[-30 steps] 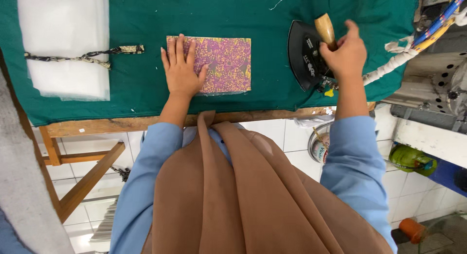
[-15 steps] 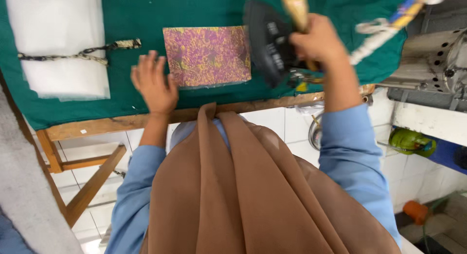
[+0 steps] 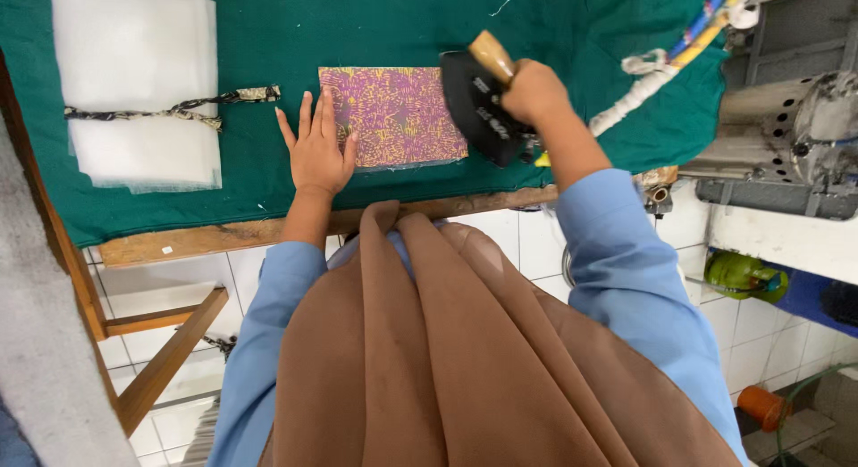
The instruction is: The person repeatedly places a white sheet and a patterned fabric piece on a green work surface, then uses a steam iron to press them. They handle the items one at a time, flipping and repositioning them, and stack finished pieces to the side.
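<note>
Head view: white sheets [image 3: 134, 74] beside cloth [image 3: 393, 114].

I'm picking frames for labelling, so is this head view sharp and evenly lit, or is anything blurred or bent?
Head view: light is even and soft, no glare; the patterned fabric piece and left hand are sharp; the iron in the right hand is slightly soft; the table edge bows from wide-lens distortion.

Iron [image 3: 483, 105] moved — 1 s ago it stood well right of the patterned fabric piece [image 3: 391, 116]; now the right hand [image 3: 534, 93] holds it tilted at the piece's right edge. Left hand [image 3: 315, 150] went from flat on the piece, off it at 0.5 s ago, to touching its left edge.
</note>
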